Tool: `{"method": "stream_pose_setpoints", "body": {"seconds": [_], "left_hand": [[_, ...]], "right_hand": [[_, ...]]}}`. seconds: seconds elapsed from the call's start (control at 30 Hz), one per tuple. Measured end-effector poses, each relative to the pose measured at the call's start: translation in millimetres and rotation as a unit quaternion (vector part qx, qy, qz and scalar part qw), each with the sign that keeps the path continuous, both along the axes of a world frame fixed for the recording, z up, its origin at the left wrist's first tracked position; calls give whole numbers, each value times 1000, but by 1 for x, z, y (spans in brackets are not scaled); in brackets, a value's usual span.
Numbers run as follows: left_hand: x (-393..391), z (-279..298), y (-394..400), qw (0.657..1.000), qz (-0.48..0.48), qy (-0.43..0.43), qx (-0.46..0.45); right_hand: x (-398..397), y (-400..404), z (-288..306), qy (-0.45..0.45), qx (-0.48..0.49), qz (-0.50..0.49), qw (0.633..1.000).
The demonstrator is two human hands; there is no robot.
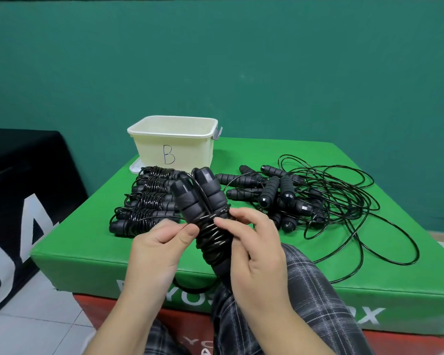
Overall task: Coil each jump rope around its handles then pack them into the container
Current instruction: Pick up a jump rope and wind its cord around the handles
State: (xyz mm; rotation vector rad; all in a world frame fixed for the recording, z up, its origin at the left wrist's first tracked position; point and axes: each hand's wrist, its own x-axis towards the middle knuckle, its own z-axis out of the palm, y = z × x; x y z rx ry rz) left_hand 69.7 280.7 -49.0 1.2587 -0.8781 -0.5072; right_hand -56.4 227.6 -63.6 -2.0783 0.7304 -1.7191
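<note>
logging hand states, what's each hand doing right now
Left hand: pinching the cord of the jump rope.
Right hand: gripping the same rope's paired handles.

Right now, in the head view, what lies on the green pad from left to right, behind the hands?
Row of coiled jump ropes → the handle pair being wound, held up in front → heap of loose handles → tangle of uncoiled black cord. The container marked B stands farther back, above the coiled row.

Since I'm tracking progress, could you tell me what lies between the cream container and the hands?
In the head view, coiled jump ropes lie between the cream container and the left hand, on the green mat.
</note>
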Motion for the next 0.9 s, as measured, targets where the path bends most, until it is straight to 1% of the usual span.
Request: {"method": "stream_pose_setpoints", "body": {"seconds": [0.07, 0.13, 0.23, 0.33, 0.4, 0.5, 0.53, 0.63, 0.8, 0.9], "left_hand": [[-1, 4, 1, 999, 6, -25, -19], [-1, 6, 2, 998, -1, -51, -31], [-1, 5, 2, 995, -14, -96, -34], [2, 4, 4, 994, -40, -96, -39], [2, 2, 5, 992, -73, -94, -43], [1, -1, 5, 988, -138, -35, -60], [1, -1, 4, 987, -145, -38, -63], [0, -3, 1, 988, -103, -95, -64], [-1, -15, -5, 992, 28, -110, -53], [-2, -18, -7, 994, 40, -97, -40]], "right_hand": [[0, 0, 2, 12, 36, 10, 999], [0, 1, 3, 46, 72, 11, 996], [2, 2, 4, 96, 90, -14, 991], [2, -1, 2, 151, 80, -51, 984], [1, 0, 4, 166, 119, -37, 978], [-1, 4, 5, 137, 168, 2, 976], [-2, 5, 5, 120, 172, 9, 978], [-3, 8, 3, 89, 180, 34, 979], [-3, 13, 3, 68, 197, 81, 975], [-4, 13, 5, 42, 192, 95, 976]]}}
